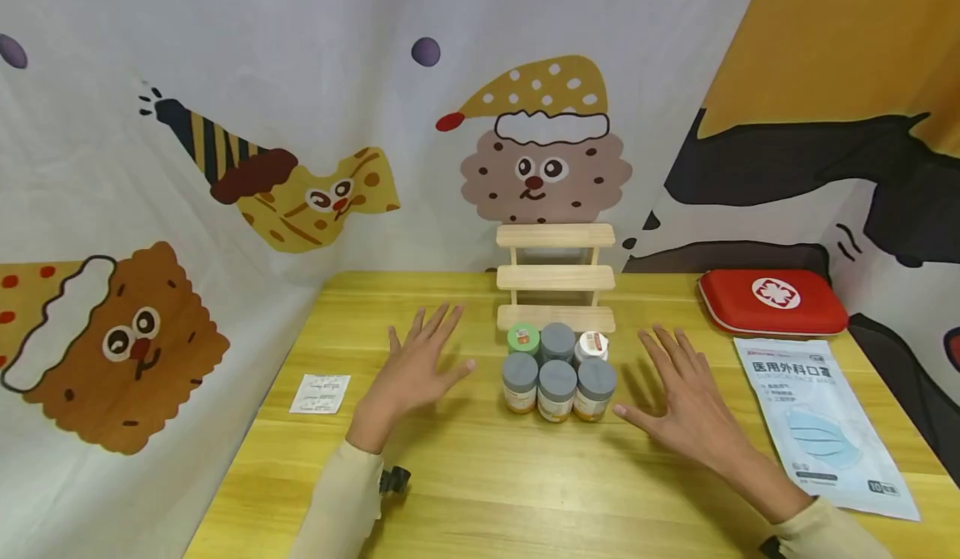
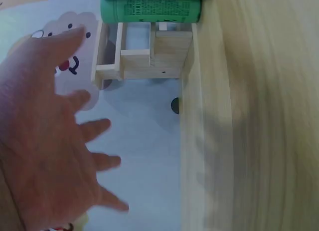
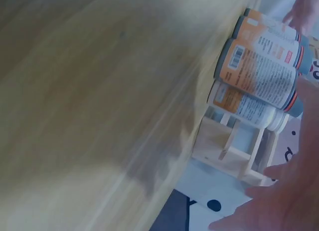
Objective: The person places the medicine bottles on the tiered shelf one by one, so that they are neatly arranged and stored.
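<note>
Though held out on either side of the six bottles (image 1: 557, 380), gripping none of them: left hand (image 1: 420, 367) and right hand (image 1: 688, 409), fingers spread and released. By way of judgement, a risk of knocking over the outer front bottle (image 1: 595, 386) by swinging the right thumb inward (very near it), or of tipping several together by pushing in from both sides, packed so closely. As for looks, standing upright on the wooden table (image 1: 450, 492) in two rows of three, between the hands. In front, three alike, with grey lids over white bodies and orange-marked labels; behind, another grey lid, flanked by a green bottle (image 1: 523, 340) on the left and a white-capped bottle (image 1: 592, 346) on the right. Just beyond, a three-tiered wooden shelf (image 1: 555, 277); whether touching it, cannot tell. Farthest back, a hanging cloth (image 1: 420, 126) printed with cartoon biscuits.
</note>
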`<state>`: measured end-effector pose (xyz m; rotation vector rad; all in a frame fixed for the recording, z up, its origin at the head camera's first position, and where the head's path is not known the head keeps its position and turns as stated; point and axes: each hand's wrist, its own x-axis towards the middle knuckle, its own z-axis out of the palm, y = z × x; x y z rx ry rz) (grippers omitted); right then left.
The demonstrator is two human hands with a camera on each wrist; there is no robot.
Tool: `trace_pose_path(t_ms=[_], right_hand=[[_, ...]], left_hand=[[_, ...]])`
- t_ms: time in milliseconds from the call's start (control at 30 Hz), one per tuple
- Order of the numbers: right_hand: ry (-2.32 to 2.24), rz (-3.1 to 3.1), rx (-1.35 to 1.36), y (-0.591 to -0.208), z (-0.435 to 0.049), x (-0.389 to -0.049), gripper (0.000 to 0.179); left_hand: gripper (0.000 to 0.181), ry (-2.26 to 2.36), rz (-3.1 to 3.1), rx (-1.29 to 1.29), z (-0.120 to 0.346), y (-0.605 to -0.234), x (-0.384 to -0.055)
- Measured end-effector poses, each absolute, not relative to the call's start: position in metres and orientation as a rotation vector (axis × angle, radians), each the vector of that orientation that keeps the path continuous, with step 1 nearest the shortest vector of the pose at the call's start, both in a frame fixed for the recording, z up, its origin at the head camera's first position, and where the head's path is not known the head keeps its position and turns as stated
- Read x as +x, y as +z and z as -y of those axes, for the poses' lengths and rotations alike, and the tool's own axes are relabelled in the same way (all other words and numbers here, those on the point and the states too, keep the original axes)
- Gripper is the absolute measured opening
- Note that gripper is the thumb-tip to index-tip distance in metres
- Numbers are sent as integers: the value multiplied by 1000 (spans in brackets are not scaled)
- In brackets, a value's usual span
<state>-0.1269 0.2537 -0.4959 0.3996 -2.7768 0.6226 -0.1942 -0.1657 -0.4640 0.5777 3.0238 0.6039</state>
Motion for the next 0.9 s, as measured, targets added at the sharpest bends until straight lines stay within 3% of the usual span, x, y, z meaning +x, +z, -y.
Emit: trace_pose_path(t_ms=[200,500,900], right_hand=[[771,2667,490,-490,-245,-127,120],[841,2595,546,-486,-234,-128,119],[1135,2559,538,-483,-223,-134,92]], left_hand=[[82,1086,-2880,694,163,-463,-211],[64,1724,-2626,673,149,-471,-238],[48,2268,-1990,120,128,-491,-262]])
